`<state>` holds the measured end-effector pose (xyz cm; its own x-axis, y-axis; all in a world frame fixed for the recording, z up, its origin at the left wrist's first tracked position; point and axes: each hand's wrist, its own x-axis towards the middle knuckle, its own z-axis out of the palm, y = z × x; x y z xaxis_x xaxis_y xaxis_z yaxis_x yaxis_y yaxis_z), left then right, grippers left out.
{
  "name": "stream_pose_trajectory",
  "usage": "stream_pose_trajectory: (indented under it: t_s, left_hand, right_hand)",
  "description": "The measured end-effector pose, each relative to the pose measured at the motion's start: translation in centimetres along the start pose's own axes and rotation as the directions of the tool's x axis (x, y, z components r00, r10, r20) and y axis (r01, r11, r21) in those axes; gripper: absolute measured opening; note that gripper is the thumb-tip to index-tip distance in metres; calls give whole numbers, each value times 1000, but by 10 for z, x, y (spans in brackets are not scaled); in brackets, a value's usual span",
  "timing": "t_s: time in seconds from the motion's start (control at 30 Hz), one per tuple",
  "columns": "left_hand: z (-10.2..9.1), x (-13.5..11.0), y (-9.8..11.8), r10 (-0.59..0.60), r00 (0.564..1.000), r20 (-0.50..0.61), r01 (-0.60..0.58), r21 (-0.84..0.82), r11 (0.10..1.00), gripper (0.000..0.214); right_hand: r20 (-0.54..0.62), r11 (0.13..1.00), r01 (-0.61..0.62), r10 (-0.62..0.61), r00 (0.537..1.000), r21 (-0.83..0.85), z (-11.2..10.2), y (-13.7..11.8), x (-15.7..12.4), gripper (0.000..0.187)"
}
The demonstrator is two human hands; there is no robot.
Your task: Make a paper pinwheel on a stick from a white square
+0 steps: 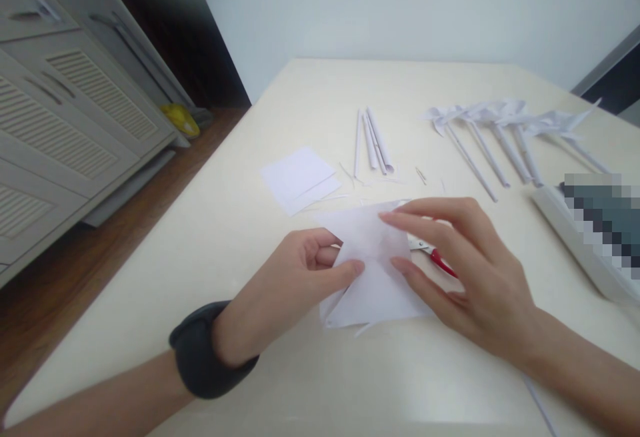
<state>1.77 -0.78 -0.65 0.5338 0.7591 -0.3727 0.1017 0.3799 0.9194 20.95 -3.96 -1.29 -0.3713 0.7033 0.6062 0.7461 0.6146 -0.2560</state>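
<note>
A white sheet of paper, partly folded, lies on the cream table in front of me. My left hand, with a dark band on its wrist, pinches the sheet's left edge between thumb and fingers. My right hand rests on the sheet's right side, its fingers pressing the paper down. Red-handled scissors lie under my right hand, mostly hidden.
Square white sheets lie farther back. Rolled paper sticks sit mid-table, and several paper pinwheels on sticks lie at the back right. A white device is at the right edge. Grey cabinets stand left.
</note>
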Motion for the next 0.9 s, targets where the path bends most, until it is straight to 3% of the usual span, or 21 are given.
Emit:
stream_pose_trajectory:
  t_s: [0.1,0.17,0.23,0.37,0.47,0.6,0.8,0.9]
  left_hand:
    - [0,-1,-1,-15,1000,4,15,15,1000,19]
    - [0,-2,-3,-9,1000,20,8,20,1000,24]
    - [-1,-2,-5,2,1000,31,-3,40,999,26]
    - [-2,-2,-8,-8,997,72,0,114,993,28]
    - [-1,-1,-9,-7,994,105,-14,199,980,28]
    - [1,-2,-10,4,993,116,-34,260,965,24]
    - [4,-4,-9,7,995,103,-33,260,965,14]
    - [4,-4,-9,-14,995,98,-8,225,974,13]
  right_hand:
    - [-27,919,-292,309,951,265,-2,3,3,38]
    - [58,823,-393,407,912,409,-4,7,5,29]
    - [192,717,-463,430,882,522,-6,11,7,18]
    - [458,394,-622,436,775,677,-8,17,11,30]
    - [600,257,-689,349,720,678,-8,18,14,17]
    - [694,257,-737,250,675,625,-7,14,17,24]
    - [674,417,-704,246,697,575,0,12,15,12]
    - [665,446,-703,269,696,555,1,11,14,9]
